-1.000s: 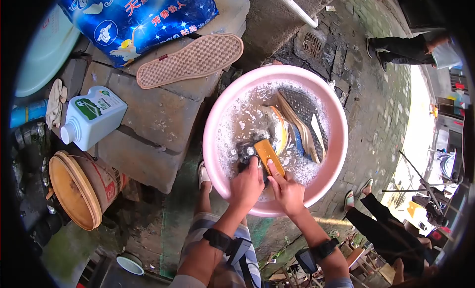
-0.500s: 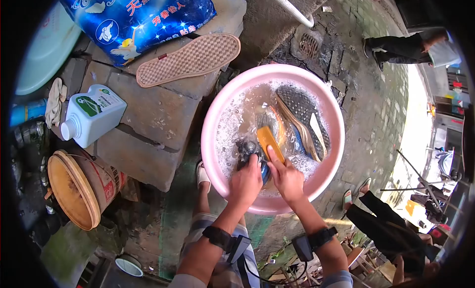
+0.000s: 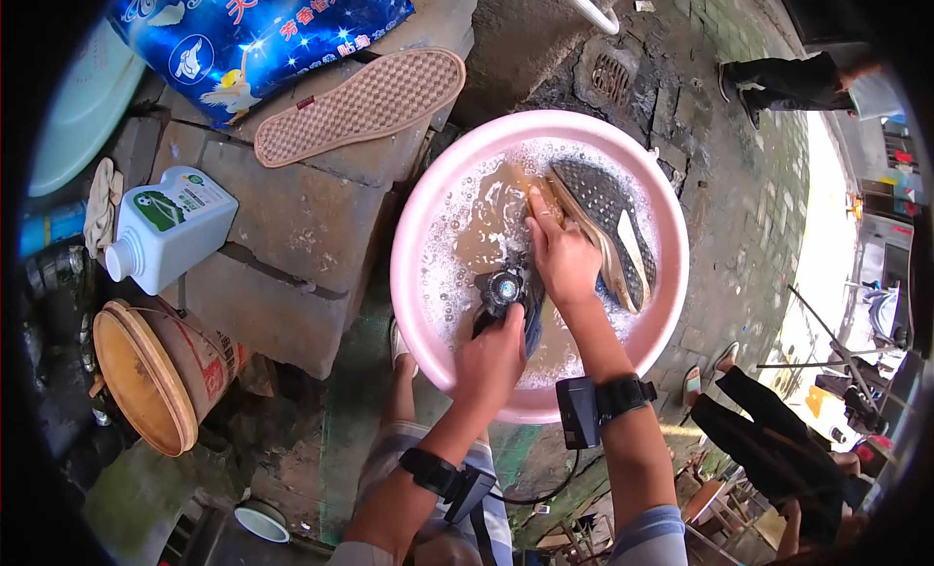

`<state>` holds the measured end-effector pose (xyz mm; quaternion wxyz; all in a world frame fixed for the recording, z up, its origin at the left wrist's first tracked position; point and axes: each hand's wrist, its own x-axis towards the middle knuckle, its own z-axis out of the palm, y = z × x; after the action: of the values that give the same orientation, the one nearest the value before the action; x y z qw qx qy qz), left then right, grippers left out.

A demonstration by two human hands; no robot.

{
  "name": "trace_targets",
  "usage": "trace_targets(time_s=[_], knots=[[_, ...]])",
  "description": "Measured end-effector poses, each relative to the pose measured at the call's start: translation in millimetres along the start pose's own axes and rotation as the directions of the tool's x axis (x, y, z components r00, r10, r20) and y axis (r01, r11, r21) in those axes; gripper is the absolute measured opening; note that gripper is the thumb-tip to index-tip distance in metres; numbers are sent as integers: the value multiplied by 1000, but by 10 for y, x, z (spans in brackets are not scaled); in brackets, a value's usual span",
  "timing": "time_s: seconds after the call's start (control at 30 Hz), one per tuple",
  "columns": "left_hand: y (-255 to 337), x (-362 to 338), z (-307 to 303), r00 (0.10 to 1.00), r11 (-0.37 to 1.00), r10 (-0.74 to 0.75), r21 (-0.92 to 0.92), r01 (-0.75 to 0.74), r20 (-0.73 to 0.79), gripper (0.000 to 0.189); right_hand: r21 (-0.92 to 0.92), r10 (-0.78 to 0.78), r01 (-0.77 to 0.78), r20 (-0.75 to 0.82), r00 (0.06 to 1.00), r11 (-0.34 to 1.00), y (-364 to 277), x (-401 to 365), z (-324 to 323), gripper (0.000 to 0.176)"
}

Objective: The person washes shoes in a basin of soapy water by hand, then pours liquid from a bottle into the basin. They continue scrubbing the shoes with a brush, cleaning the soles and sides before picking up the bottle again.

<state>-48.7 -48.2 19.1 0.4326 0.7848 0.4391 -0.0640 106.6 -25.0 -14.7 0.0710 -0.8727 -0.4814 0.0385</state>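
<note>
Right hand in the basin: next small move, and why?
Probably draw the right hand and its orange brush back along the shoe toward the left hand, which grips the near end. The right arm is stretched to the far end, and the pink basin holds sudsy water.

The left hand point(image 3: 494, 360) curls in a closed grip while the right hand point(image 3: 564, 260) reaches farther forward, fingers pointing ahead

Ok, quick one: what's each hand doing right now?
Left hand: closed on the dark shoe in the pink basin.
Right hand: closed on an orange brush, mostly hidden under its fingers.
</note>
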Motion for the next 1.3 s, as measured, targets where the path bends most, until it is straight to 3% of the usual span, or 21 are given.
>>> trace_targets(time_s=[0.07, 0.1, 0.13, 0.2, 0.27, 0.37, 0.53, 0.6, 0.73, 0.8, 0.83, 0.9, 1.0, 1.03, 1.07, 1.17, 1.2, 1.27, 1.3], knots=[[-29, 66, 39, 997, 999, 43, -10, -44, -62, 13, 16, 3, -3, 37, 999, 1000, -40, -108, -137, 39], [-65, 65, 59, 992, 996, 64, -56, -70, -106, 14, 64, -34, 26, 132, 991, 998, -35, -293, -205, 40], [-67, 63, 33, 992, 996, 64, -56, -71, -108, 14, 114, -79, 55, 220, 972, 992, -35, -475, -276, 40], [-44, 61, -14, 998, 995, -5, -101, -1, -67, 16, 147, -24, -24, 316, 949, 989, -26, -940, -441, 41], [-66, 75, 0, 998, 994, -11, -113, 4, -64, 18, 249, 5, -75, 270, 963, 966, 15, -1282, -560, 42], [-107, 76, 85, 993, 995, -9, -97, -3, -117, 18, 197, -59, 0, 294, 954, 980, 171, -1443, -632, 42], [-35, 76, 68, 998, 1000, -6, 4, 6, -60, 16, -10, -65, 68, 159, 985, 998, 216, -524, -210, 40], [4, 50, 77, 995, 999, 19, 32, -16, -98, 15, -22, 6, -1, 203, 979, 1000, 104, -223, -194, 39], [49, 44, 36, 997, 999, -11, -43, 7, -74, 18, -6, 69, -69, 180, 981, 998, 65, -133, -97, 40], [9, 52, 69, 994, 996, -29, -91, 19, -109, 17, 132, -7, -6, 95, 995, 991, 50, -339, -152, 41], [-12, 43, 91, 994, 996, -27, -90, 18, -105, 17, 123, 3, -35, 249, 969, 992, 0, -507, -305, 41], [-75, 56, 130, 984, 991, -14, -133, -9, -176, 16, 246, -13, -52, 258, 966, 968, 77, -1018, -261, 45], [-191, 60, 200, 982, 988, -41, -155, 12, -184, 14, 259, 45, -143, 352, 935, 955, -53, -1453, -663, 44], [-203, 117, 189, 969, 942, -128, -331, 52, -210, 12, 249, 15, -121, 388, 921, 961, -39, -1612, -777, 44], [-212, 124, 178, 969, 941, -127, -335, 51, -210, 12, 242, -19, -91, 420, 908, 966, -26, -1661, -819, 43], [-245, 111, 119, 950, 854, -298, -419, 309, 92, 19, 215, -3, -73, 335, 942, 974, -50, -1501, -669, 43], [-307, 107, 206, 950, 855, -299, -416, 310, 94, 19, 128, 52, -98, 323, 945, 987, -53, -1314, -550, 42], [-443, 112, 456, 959, 650, -248, -710, 272, 140, 22, 99, 32, -51, 187, 982, 994, -13, -917, -328, 40], [-387, 104, 426, 977, 543, -191, -819, 186, 95, 23, 67, 50, -65, 206, 977, 996, -40, -730, -302, 40]])
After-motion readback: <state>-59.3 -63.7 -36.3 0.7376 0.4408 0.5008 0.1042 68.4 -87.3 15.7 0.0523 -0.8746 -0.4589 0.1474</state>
